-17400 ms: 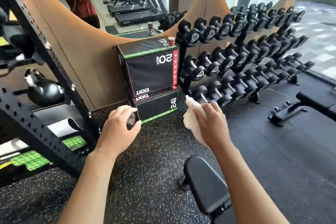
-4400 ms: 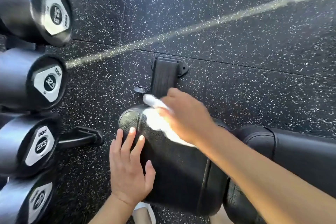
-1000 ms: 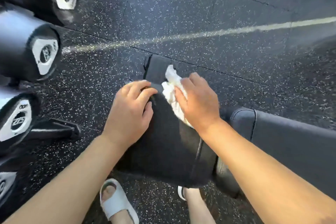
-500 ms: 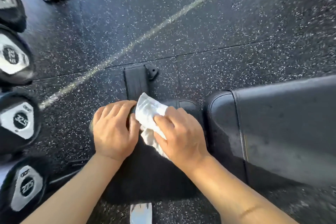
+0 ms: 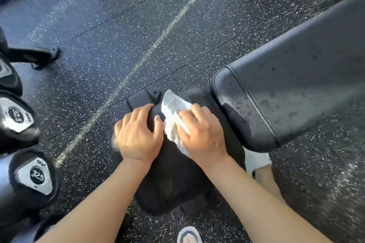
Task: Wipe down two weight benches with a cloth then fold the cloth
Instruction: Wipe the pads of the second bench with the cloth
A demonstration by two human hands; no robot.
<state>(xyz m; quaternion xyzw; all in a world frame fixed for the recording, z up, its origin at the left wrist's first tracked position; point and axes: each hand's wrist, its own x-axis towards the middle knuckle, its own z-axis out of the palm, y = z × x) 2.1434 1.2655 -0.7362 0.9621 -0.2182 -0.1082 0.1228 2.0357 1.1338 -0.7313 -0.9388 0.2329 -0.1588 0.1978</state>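
A black weight bench fills the middle and right of the head view. Its small seat pad [image 5: 169,179] lies under both my hands, and its long back pad [image 5: 292,89], speckled with wet marks, runs up to the right. My right hand [image 5: 201,136] holds a crumpled white cloth [image 5: 173,112] pressed on the far end of the seat pad. My left hand [image 5: 138,136] rests on the seat pad's left edge, fingers curled over it, right beside the cloth.
Black dumbbell ends [image 5: 17,118] on a rack crowd the left edge, with a rack foot [image 5: 39,56] on the floor above them. The bench's front foot [image 5: 142,97] sticks out beyond my hands. Speckled rubber floor [image 5: 158,25] spreads ahead. My sandalled feet [image 5: 189,235] stand below.
The view has swung, bringing more of the long back pad in on the right. Both hands stay on the seat pad, the cloth pressed at its far end.
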